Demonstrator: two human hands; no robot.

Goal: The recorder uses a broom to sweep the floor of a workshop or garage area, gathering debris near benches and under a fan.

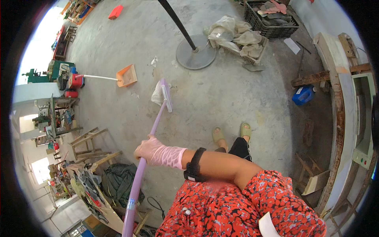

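Note:
My right hand (155, 151), in a pink glove, grips the purple pole of a floor sweeper (157, 120), which is a broom or squeegee. Its narrow head (166, 96) rests on the concrete floor at the centre left. A crumpled whitish sheet (157, 94) lies against the far side of the head; whether it is plastic or cloth I cannot tell. Small white scraps (154, 61) are scattered beyond it. To the left, an orange dustpan (127, 75) with a white handle lies on the floor. My left hand is out of view.
A black pole stands on a round base (196, 54) ahead. Beside it are a crate of crumpled bags (247, 40) and a black crate (275, 29). A blue jug (303, 94) is at the right. Wooden trestles (88, 140) and dark cloth (121, 180) stand left. A red object (115, 12) lies far off.

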